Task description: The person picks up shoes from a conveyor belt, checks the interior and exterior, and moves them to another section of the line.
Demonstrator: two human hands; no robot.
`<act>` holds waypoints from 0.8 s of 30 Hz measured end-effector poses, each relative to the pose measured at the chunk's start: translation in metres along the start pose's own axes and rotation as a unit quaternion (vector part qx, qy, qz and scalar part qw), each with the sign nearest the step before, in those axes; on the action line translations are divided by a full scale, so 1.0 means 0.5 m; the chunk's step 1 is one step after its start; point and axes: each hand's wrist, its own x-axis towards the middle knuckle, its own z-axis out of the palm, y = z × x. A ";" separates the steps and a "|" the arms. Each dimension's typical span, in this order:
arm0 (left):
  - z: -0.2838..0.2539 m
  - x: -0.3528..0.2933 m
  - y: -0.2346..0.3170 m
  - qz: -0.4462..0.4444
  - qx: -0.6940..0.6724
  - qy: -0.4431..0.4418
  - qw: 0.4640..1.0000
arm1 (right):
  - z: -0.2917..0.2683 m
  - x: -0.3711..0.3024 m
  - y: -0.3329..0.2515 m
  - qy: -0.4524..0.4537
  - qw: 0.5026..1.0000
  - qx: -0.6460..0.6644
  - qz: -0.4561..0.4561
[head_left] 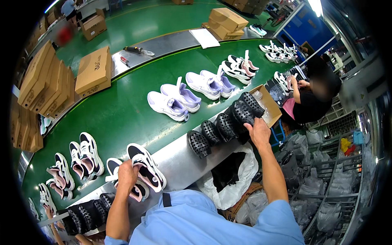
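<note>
At the near edge of the counter (181, 165), the left hand (127, 175) curled against the black-and-white shoes (150, 165), its exact hold hidden, while farther right the right hand (258, 131) pinched a black perforated form (243, 111), seemingly selecting it, which called for a clean lift.

The scene is brightly lit, a lamp (315, 7) glowing white at upper right; glare marks the green table (134, 107) and its metal edge (179, 166) shines. The shoes (160, 101) look crisp, a red patch (64, 36) at upper left blurred. Straight edges bow, and corners fall to black.
</note>
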 end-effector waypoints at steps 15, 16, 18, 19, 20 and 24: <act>0.025 0.038 0.009 0.027 -0.059 -0.072 0.995 | -0.058 -0.329 -0.464 -0.503 0.645 0.571 0.063; 0.030 0.038 -0.006 0.030 -0.065 -0.075 0.995 | -0.083 -0.333 -0.489 -0.511 0.642 0.567 0.075; 0.017 0.039 0.006 0.049 -0.091 -0.093 0.990 | -0.039 -0.353 -0.497 -0.492 0.714 0.497 0.016; 0.033 0.040 -0.021 0.063 -0.066 -0.104 0.990 | -0.046 -0.346 -0.514 -0.496 0.712 0.496 0.008; 0.049 0.041 -0.046 0.077 -0.040 -0.116 0.990 | -0.054 -0.332 -0.532 -0.481 0.757 0.441 -0.034; 0.059 0.054 -0.013 0.166 -0.039 -0.158 0.973 | -0.033 -0.323 -0.602 -0.270 0.919 0.220 -0.188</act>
